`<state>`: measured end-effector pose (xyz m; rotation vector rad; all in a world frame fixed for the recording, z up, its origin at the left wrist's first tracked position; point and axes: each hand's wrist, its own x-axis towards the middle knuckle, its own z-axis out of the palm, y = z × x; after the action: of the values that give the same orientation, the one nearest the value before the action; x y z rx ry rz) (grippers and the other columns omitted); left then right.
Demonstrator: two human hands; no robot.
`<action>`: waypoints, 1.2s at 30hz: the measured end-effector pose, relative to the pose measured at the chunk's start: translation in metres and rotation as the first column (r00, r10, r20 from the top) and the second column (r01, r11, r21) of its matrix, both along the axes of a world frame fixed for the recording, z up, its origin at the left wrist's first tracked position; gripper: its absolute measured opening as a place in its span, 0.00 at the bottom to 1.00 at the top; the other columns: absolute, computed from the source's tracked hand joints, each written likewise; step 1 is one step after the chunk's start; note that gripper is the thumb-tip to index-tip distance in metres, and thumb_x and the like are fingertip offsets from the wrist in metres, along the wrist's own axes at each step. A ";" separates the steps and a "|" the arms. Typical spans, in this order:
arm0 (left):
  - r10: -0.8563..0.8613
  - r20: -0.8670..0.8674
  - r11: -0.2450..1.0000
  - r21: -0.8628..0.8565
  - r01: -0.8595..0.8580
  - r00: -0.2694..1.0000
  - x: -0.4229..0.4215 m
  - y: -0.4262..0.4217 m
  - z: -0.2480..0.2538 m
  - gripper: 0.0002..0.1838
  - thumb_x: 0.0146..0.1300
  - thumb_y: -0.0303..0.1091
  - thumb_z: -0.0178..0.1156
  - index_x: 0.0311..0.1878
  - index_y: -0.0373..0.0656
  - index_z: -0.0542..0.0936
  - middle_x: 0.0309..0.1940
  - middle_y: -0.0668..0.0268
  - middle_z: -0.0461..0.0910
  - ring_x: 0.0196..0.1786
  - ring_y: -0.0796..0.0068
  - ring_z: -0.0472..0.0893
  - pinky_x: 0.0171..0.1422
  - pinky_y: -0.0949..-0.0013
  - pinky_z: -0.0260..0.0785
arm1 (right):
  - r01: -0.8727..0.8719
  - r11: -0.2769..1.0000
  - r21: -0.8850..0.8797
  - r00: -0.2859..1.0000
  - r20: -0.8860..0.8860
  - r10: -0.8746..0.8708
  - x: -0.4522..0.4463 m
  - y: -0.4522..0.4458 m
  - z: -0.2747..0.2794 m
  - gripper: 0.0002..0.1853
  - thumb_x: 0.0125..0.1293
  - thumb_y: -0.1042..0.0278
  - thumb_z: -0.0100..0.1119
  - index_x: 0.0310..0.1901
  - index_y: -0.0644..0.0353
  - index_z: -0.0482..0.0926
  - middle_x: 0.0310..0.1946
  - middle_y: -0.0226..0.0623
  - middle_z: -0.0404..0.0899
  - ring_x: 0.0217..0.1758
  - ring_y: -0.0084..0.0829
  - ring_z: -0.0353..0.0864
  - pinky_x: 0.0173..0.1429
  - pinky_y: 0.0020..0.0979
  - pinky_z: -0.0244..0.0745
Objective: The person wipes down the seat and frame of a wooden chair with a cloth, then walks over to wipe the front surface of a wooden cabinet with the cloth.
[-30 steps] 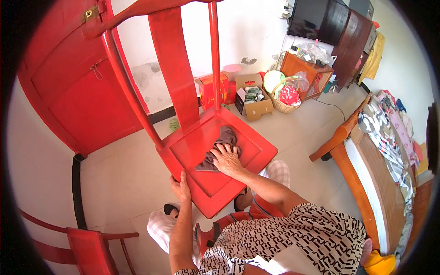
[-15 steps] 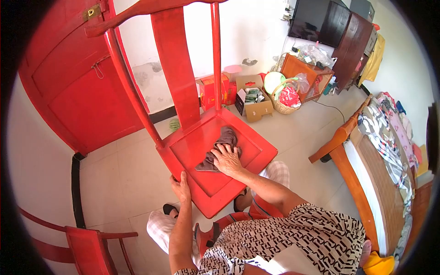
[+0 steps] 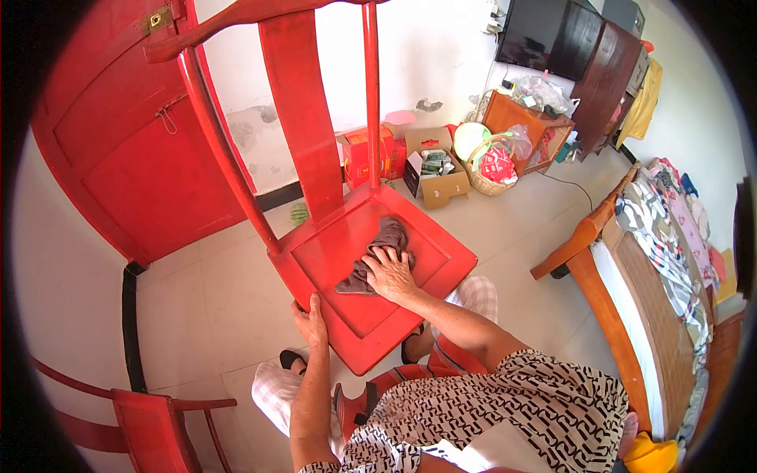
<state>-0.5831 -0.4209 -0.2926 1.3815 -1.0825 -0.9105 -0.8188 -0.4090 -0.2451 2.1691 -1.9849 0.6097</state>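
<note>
Head view: gripping the left edge of the red chair (image 3: 327,264) with the left hand (image 3: 312,319), fingers partly hidden. Pressing the right hand (image 3: 389,274), fingers parted and unclenched, onto the brown cloth (image 3: 388,232) mid-seat: bunched under the fingers, spilling past their tips toward the seat's back edge. Farther off, near the wall: open box (image 3: 445,189), basket (image 3: 490,186).

red chair (image 3: 331,256): top cut off | brown cloth (image 3: 391,235): partly under right hand (image 3: 390,276) | left hand (image 3: 312,322): fingers partly hidden

Black-patterned pale top (image 3: 505,410), pale checked trousers (image 3: 272,394), black shoes (image 3: 292,360).
</note>
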 end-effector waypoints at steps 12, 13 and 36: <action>-0.019 0.012 1.000 0.025 0.019 1.000 -0.001 0.007 0.018 0.35 0.67 0.51 0.67 0.62 0.27 0.71 0.53 0.47 0.81 0.55 0.56 0.80 0.64 0.58 0.70 | 0.001 1.000 0.009 1.000 0.010 -0.001 0.000 0.000 0.000 0.26 0.63 0.56 0.59 0.63 0.50 0.76 0.68 0.39 0.68 0.70 0.44 0.64 0.64 0.65 0.61; -0.022 -0.002 1.000 0.021 0.022 1.000 0.000 0.006 0.014 0.35 0.67 0.51 0.67 0.62 0.27 0.71 0.53 0.47 0.81 0.55 0.56 0.80 0.64 0.59 0.70 | -0.001 1.000 0.007 1.000 0.011 0.001 0.000 0.000 0.000 0.26 0.63 0.56 0.59 0.63 0.50 0.76 0.68 0.39 0.68 0.70 0.44 0.64 0.64 0.65 0.61; 0.009 0.030 1.000 -0.001 -0.009 1.000 -0.001 0.009 0.008 0.36 0.66 0.53 0.67 0.61 0.27 0.72 0.52 0.45 0.81 0.55 0.53 0.80 0.63 0.57 0.70 | 0.050 0.997 -0.065 0.999 -0.009 -0.051 0.009 -0.011 0.001 0.27 0.62 0.57 0.60 0.64 0.51 0.77 0.67 0.38 0.70 0.69 0.42 0.66 0.65 0.62 0.62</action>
<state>-0.5844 -0.4121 -0.2843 1.4024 -1.0981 -0.8854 -0.8103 -0.4197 -0.2436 2.0745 -1.9799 0.6447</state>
